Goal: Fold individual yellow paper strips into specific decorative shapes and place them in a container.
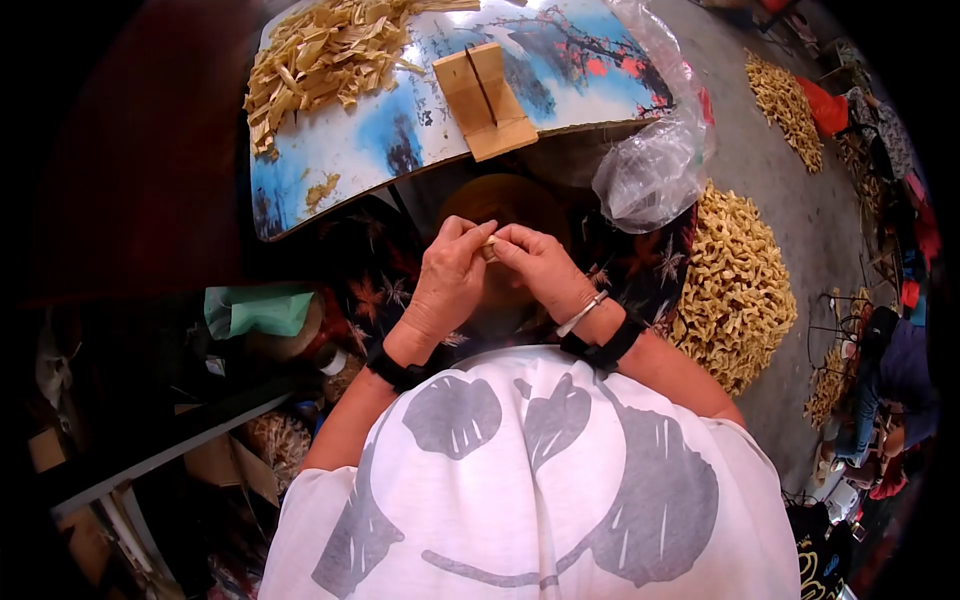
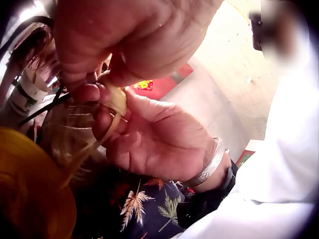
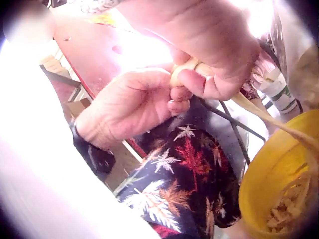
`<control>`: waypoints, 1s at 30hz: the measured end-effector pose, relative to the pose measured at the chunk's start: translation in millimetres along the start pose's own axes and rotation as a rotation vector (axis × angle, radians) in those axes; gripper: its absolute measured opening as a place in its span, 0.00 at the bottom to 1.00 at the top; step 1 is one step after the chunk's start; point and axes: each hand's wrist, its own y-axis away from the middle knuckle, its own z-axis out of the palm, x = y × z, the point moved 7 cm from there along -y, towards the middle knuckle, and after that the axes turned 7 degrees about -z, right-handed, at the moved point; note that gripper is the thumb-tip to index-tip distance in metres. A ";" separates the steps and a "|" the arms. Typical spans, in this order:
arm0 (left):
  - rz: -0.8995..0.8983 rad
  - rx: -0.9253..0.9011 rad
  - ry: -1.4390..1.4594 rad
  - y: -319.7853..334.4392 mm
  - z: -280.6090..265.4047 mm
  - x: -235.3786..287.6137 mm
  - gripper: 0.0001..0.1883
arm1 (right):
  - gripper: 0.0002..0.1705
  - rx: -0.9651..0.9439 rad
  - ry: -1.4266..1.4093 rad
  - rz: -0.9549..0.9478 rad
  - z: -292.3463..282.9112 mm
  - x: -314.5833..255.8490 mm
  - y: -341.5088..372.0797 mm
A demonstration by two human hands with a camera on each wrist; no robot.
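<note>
Both hands meet over the lap in the head view, the left hand [image 1: 447, 278] and the right hand [image 1: 550, 272] fingertip to fingertip. Between them they pinch a pale yellow strip [image 1: 489, 249], looped into a small knot. In the left wrist view the knotted part of the strip [image 2: 117, 101] sits between the thumbs and fingers, with a loose tail hanging down past the hands. The right wrist view shows the strip [image 3: 183, 70] wrapped over itself, its long tail reaching toward a yellow bucket [image 3: 259, 169] that holds pale scraps.
A painted table [image 1: 440, 110] stands ahead, bearing a heap of flat yellow strips [image 1: 320, 60] and a wooden stand with a dark upright blade [image 1: 485, 100]. A clear plastic bag [image 1: 650, 175] hangs at its corner. On the right lies a big pile of yellow knots [image 1: 735, 290].
</note>
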 end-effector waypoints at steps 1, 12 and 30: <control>0.002 0.036 0.008 1.0 -1.3 -0.3 0.20 | 0.15 -0.020 -0.203 0.082 5.4 -0.4 2.8; -0.336 0.147 0.427 10.2 -7.3 -25.8 0.05 | 0.12 0.058 0.166 -0.137 1.7 -41.6 2.1; -0.560 -0.132 1.099 7.9 19.0 -26.1 0.13 | 0.20 0.182 0.476 -0.410 -8.3 -79.1 1.7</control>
